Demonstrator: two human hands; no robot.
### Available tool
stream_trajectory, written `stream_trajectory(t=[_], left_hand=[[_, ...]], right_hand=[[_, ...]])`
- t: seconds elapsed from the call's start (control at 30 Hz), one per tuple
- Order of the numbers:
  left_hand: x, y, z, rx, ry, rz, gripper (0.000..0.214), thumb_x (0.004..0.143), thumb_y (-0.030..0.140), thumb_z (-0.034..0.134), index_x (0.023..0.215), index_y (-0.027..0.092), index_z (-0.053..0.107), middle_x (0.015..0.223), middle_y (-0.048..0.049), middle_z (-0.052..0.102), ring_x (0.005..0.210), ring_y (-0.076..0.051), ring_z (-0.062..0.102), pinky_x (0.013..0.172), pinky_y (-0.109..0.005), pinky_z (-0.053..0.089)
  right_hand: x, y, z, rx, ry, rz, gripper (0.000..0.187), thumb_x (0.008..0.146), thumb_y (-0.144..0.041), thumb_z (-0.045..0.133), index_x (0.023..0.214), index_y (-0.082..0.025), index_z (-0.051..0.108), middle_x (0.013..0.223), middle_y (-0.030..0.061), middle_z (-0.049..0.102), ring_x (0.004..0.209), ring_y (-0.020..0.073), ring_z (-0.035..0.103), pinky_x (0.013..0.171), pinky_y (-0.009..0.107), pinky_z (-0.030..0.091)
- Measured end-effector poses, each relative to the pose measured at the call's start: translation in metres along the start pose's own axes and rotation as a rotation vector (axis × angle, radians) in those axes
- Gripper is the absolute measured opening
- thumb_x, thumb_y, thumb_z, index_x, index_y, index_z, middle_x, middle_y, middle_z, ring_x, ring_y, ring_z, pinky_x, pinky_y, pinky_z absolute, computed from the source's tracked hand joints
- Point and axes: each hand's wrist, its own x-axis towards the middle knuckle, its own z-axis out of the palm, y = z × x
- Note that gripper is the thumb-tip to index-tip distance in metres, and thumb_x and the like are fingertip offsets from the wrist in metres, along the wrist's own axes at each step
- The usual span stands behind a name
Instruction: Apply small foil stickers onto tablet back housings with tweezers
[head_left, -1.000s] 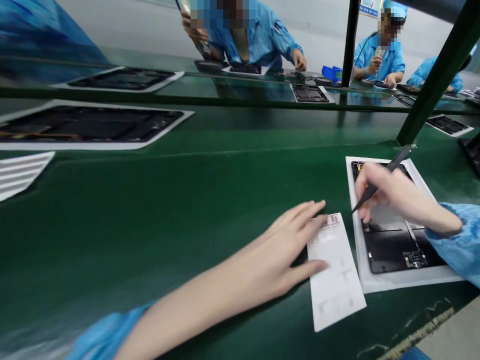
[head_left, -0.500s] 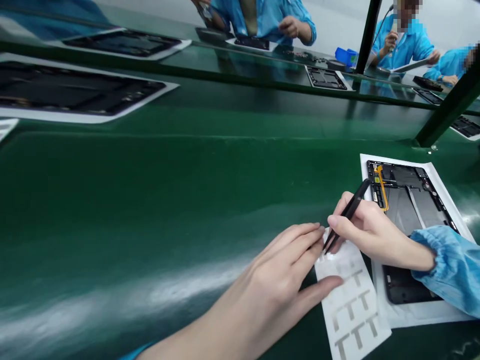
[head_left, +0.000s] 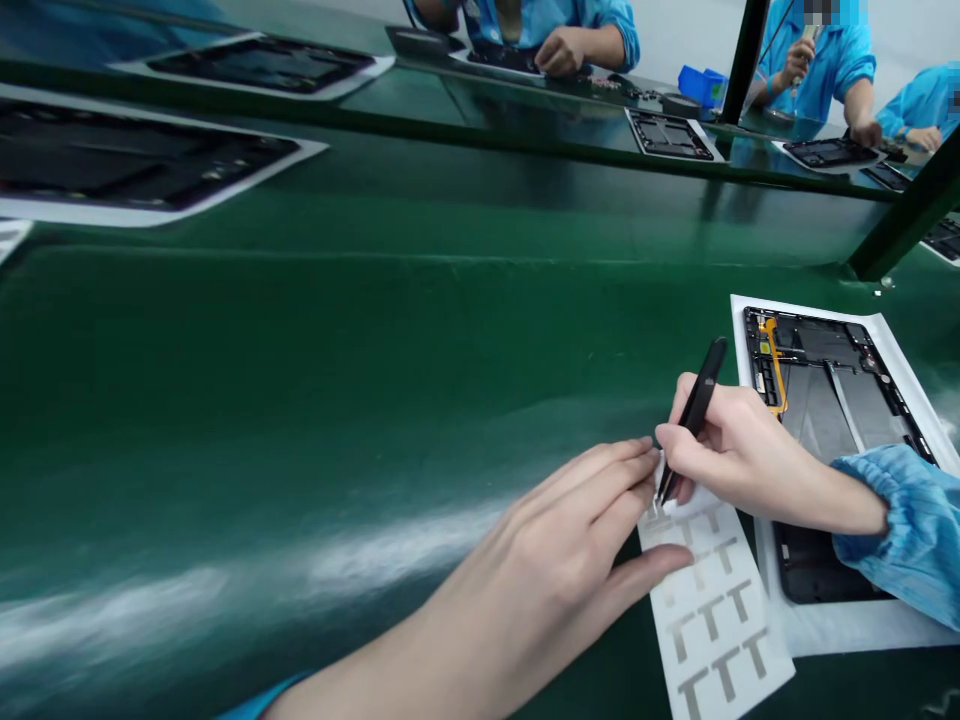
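My right hand (head_left: pixel 720 435) grips black tweezers (head_left: pixel 703 390), tilted with the tips down at the upper part of a white sticker sheet (head_left: pixel 720 610). Rows of grey T-shaped stickers cover that sheet. A small pale bit shows at the tweezer tips, too small to make out. My left hand (head_left: pixel 562 540) lies stretched out with its fingertips at the sheet's upper left edge and its thumb over the left side. Partly behind my right forearm is an opened tablet-like device (head_left: pixel 817 400) with a dark frame and an orange flex cable, lying on white paper (head_left: pixel 862 630).
Green table (head_left: pixel 337 360) spreads to the left. Behind it runs a raised shelf holding more dark device frames (head_left: pixel 277 65) on white sheets. A slanted green post (head_left: pixel 900 225) stands at the right. Co-workers in blue sleeves (head_left: pixel 607 35) work beyond, near a blue bin (head_left: pixel 701 87).
The tweezers have become more upright, their tips still at the sheet's top. My left hand stays on the sheet. The whole view has shifted slightly; a co-worker has lowered a device onto the far bench.
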Motion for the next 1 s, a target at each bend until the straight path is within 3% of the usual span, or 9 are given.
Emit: stream_trajectory(t=[0.3, 0.47, 0.63, 0.8, 0.93, 1.0], left_hand=[[0.007, -0.001, 0.001, 0.001, 0.015, 0.023, 0.027, 0.108, 0.028, 0.045, 0.107, 0.009, 0.063, 0.103, -0.0132, 0.073, 0.108, -0.024, 0.071, 0.096, -0.037, 0.062], [0.003, -0.01, 0.001, 0.019, -0.044, 0.082, 0.025, 0.106, 0.028, 0.05, 0.108, 0.007, 0.064, 0.107, -0.0148, 0.073, 0.108, -0.027, 0.07, 0.094, -0.041, 0.062], [0.009, 0.005, -0.004, -0.075, -0.154, 0.217, 0.02, 0.105, 0.019, 0.049, 0.117, 0.01, 0.062, 0.119, -0.0128, 0.068, 0.119, -0.027, 0.06, 0.096, -0.039, 0.057], [0.03, 0.032, 0.0, -0.086, -0.337, 0.427, 0.027, 0.097, 0.0, 0.044, 0.107, 0.01, 0.067, 0.094, -0.0093, 0.07, 0.092, -0.025, 0.063, 0.08, -0.036, 0.054], [0.039, 0.041, 0.013, -0.124, -0.181, 0.438, 0.03, 0.1, 0.0, 0.041, 0.089, 0.012, 0.067, 0.078, -0.0067, 0.066, 0.076, -0.02, 0.06, 0.069, -0.031, 0.051], [0.04, 0.049, 0.017, -0.182, -0.192, 0.425, 0.04, 0.103, 0.001, 0.033, 0.084, 0.011, 0.067, 0.076, -0.0068, 0.065, 0.073, -0.019, 0.059, 0.067, -0.03, 0.051]], right_hand=[[0.0, 0.006, 0.0, 0.076, -0.003, -0.054, 0.028, 0.091, -0.024, 0.059, 0.069, -0.025, 0.043, 0.05, -0.0053, 0.06, 0.049, 0.0142, 0.065, 0.047, 0.021, 0.048], [-0.011, -0.005, -0.011, 0.361, 0.044, -0.039, 0.038, 0.089, -0.049, 0.068, 0.069, -0.025, 0.046, 0.05, -0.0053, 0.059, 0.046, 0.0151, 0.065, 0.045, 0.023, 0.053], [-0.069, -0.014, -0.033, 0.349, 0.303, -0.067, 0.036, 0.084, -0.049, 0.078, 0.073, -0.021, 0.058, 0.065, -0.0026, 0.065, 0.058, 0.0156, 0.072, 0.054, 0.023, 0.06], [-0.128, 0.012, -0.024, 0.251, 0.623, -0.007, 0.026, 0.083, -0.04, 0.083, 0.075, -0.02, 0.068, 0.072, 0.0008, 0.069, 0.062, 0.0147, 0.07, 0.056, 0.021, 0.059], [-0.15, 0.027, -0.001, 0.341, 0.884, 0.01, 0.022, 0.085, -0.035, 0.083, 0.073, -0.021, 0.069, 0.065, -0.0003, 0.068, 0.055, 0.0138, 0.067, 0.051, 0.02, 0.057], [-0.155, 0.031, 0.008, 0.371, 0.939, -0.009, 0.02, 0.086, -0.031, 0.081, 0.075, -0.021, 0.069, 0.063, -0.0007, 0.069, 0.052, 0.0138, 0.068, 0.047, 0.02, 0.057]])
